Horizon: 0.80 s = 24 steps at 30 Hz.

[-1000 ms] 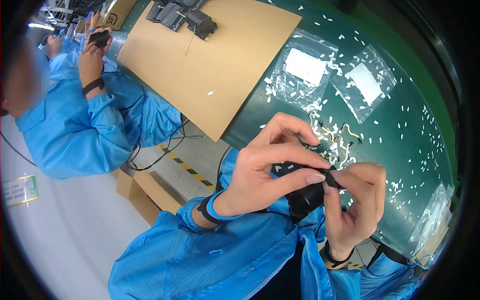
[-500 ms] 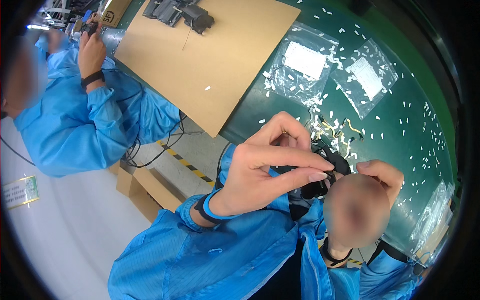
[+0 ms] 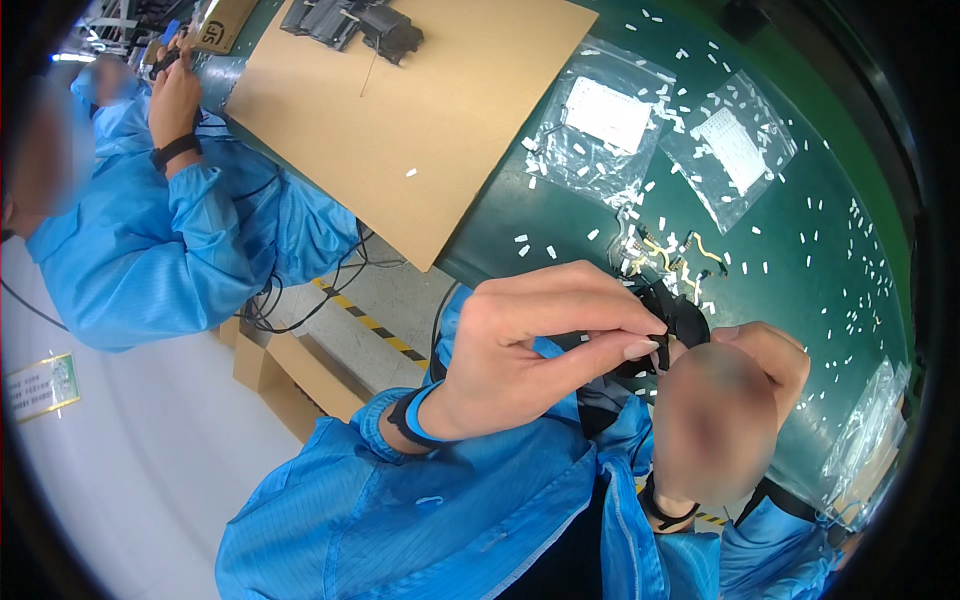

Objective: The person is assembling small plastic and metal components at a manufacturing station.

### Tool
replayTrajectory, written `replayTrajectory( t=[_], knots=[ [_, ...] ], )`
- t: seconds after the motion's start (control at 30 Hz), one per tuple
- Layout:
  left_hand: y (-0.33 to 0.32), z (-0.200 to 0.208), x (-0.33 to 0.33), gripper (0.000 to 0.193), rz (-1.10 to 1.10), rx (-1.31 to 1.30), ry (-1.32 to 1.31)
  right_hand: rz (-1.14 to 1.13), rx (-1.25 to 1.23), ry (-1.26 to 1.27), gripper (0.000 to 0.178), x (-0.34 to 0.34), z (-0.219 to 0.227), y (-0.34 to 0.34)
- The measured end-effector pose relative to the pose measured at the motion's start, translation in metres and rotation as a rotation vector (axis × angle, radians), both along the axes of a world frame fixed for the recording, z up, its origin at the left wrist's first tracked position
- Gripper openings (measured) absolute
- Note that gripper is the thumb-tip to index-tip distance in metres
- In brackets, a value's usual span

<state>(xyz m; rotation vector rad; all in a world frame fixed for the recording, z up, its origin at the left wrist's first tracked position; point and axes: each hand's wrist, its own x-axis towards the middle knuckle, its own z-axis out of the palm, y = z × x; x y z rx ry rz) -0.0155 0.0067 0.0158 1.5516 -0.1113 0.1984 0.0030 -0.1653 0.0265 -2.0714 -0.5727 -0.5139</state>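
My left hand [image 3: 545,335], with a blue and black band on its wrist, pinches with thumb and index finger at the edge of a black plastic part [image 3: 686,322]. Its other fingers lie alongside the index finger. The same part is held from the right by my right hand [image 3: 765,362], thumb bent toward it. A blurred patch covers much of that hand, so most of its fingers cannot be made out. Any small piece in the left pinch is hidden. Just beyond the part lie several thin yellow-and-black flexible cables [image 3: 668,262] on the green table [image 3: 500,225].
Small white pieces are scattered over the table. Two clear plastic bags [image 3: 590,165] with white labels lie farther off. A cardboard sheet [image 3: 400,125] bears black plastic parts [image 3: 350,25]. At left sits a co-worker in blue [image 3: 150,245]; an open carton [image 3: 295,375] stands on the floor.
The left hand's raised, curled fingers have come down alongside its index finger. The black part has tilted and shifted slightly up between the hands.
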Motion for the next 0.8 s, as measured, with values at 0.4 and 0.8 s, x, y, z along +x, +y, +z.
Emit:
replayTrajectory(
  t=[0.4, 0.8],
  knots=[
    [0.0022, 0.0004, 0.0002, 0.019, -0.043, -0.119, 0.102, -0.019, 0.016, 0.029, 0.024, 0.0010, 0.0016, -0.0013],
    [0.0038, 0.0005, -0.0002, 0.013, -0.039, -0.095, 0.077, 0.048, -0.015, -0.077, 0.030, 0.0027, 0.0020, -0.0013]
  ],
)
